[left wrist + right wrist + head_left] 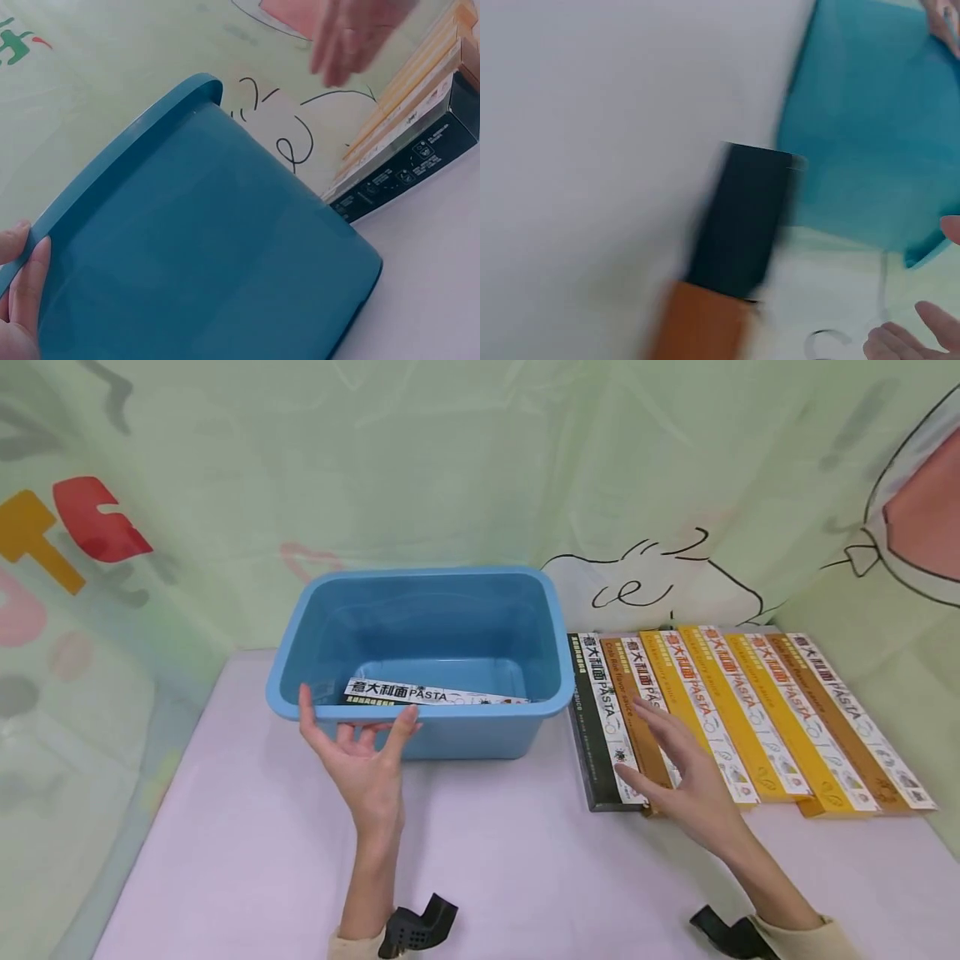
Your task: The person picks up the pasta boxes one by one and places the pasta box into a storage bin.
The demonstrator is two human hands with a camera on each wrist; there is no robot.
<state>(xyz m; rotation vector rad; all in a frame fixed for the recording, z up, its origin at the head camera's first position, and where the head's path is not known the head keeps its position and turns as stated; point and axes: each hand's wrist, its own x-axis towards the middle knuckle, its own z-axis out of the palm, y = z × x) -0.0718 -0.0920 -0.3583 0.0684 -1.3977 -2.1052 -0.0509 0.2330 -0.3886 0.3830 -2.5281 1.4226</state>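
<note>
A blue plastic bin stands on the table, and my left hand holds its front rim. In the left wrist view, thumb and fingers pinch that rim from both sides. Inside the bin lies a pasta box with a white printed face, partly hidden by the front wall. My right hand hovers with spread fingers over the left end of a row of pasta boxes, holding nothing. Nearest to it are a black pasta box and a brown pasta box.
Further right in the row lie several yellow pasta boxes and another brown pasta box, side by side. A pale green printed cloth hangs behind and around the white table. The black box lies close beside the bin's right side.
</note>
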